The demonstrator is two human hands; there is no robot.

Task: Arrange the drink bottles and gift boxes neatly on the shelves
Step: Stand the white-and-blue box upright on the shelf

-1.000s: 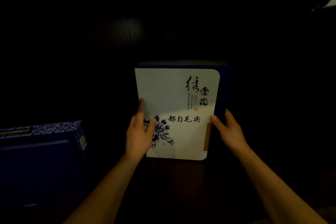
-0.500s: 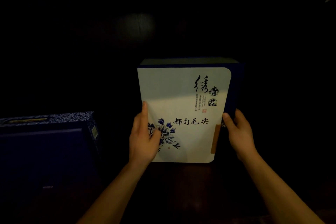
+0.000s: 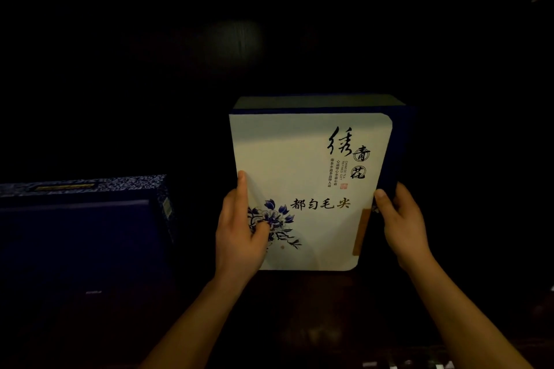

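The white gift box (image 3: pixel 302 189) is standing upright on the dark wooden shelf (image 3: pixel 299 302), front panel facing the camera — black calligraphy at upper right, a blue flower print at lower left, blue sides and top. The left hand (image 3: pixel 239 234) is gripping the box's left edge, thumb lying across the flower print, fingers reaching up along the edge. The right hand (image 3: pixel 401 225) is clasping the right edge, thumb on the front near an orange strip, fingers wrapping behind the blue side. The hands are sitting well apart, the box between them. A dark blue patterned box (image 3: pixel 81 237) is standing to the left — apart from the white one. The surroundings are too dim to read.
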